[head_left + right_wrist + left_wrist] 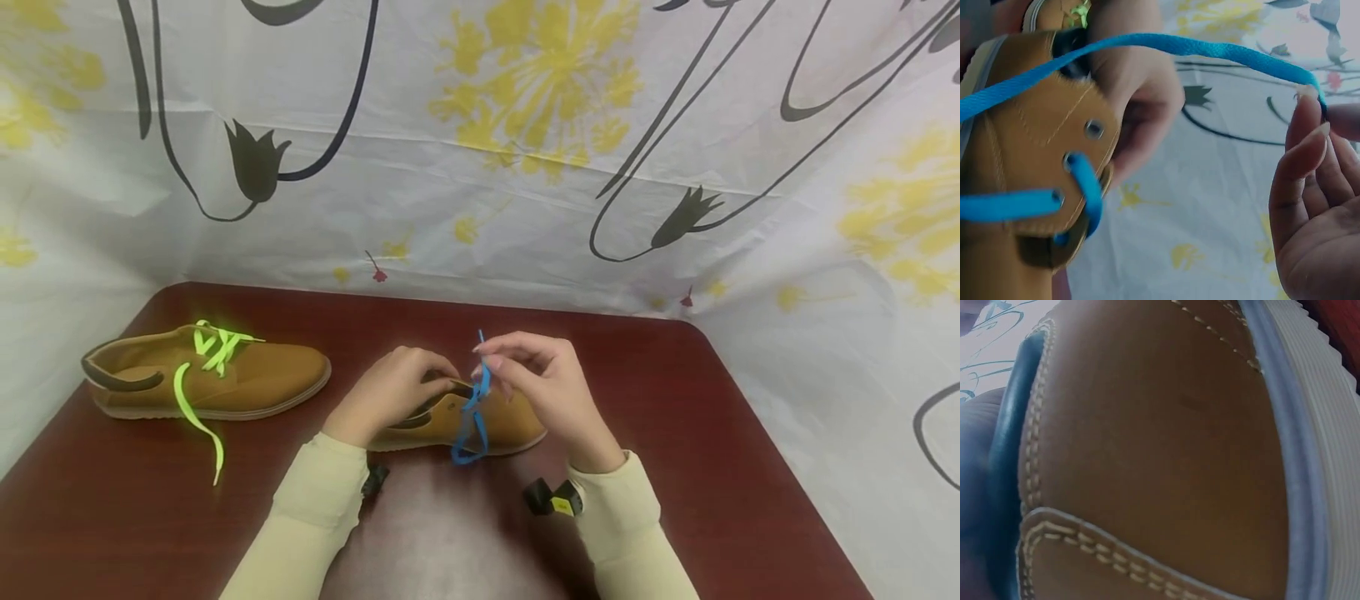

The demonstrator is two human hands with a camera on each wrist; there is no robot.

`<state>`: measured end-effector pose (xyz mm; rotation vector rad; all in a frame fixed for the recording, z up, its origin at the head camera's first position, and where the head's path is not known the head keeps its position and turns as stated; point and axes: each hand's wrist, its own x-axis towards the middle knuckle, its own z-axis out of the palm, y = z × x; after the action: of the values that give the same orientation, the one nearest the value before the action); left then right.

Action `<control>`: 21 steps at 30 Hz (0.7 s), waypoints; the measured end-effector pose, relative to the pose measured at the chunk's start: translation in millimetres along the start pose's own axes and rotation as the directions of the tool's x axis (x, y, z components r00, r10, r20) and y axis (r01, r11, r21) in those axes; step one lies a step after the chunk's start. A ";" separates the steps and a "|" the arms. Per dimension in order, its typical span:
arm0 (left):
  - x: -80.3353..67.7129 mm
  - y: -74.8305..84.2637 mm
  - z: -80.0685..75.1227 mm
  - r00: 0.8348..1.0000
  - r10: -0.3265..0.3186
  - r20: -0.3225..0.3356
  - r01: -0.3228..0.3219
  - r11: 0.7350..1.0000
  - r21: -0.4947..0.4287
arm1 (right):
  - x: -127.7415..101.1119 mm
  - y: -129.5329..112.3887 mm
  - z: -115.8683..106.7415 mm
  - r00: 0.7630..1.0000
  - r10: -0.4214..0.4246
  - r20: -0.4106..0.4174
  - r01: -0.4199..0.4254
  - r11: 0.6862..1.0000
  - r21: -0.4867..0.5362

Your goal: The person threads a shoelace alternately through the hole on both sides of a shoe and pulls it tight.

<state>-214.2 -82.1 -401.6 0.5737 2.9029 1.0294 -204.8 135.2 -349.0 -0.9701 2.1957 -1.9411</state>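
Observation:
A tan shoe [517, 427] with a blue shoelace [1222, 51] stands on the table, its toe to the right. My right hand [543, 379] is raised above its front and pinches the lace near one end between thumb and fingertips. In the right wrist view, the lace runs through two metal eyelets of the near flap; another eyelet [1094, 129] there has no lace in it. My left hand [397, 390] grips the shoe at its opening, some fingers hidden behind the upper. The left wrist view is filled by the shoe's stitched side [1166, 437] and pale sole edge.
A second tan shoe [262, 379] with a neon yellow-green lace [187, 396] stands to the left, one lace end trailing onto the dark red table [675, 500]. Behind the table hangs a white patterned cloth [420, 167].

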 end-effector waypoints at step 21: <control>-2.4 1.7 -0.8 1.000 -0.024 0.016 0.024 1.000 -0.010 | 13.0 61.0 -8.9 0.990 0.139 -0.034 -0.143 0.963 -0.227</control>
<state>-211.5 -82.3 -400.2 0.5424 2.8813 1.0313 -244.3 137.6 -398.1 -0.7960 2.4665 -1.6708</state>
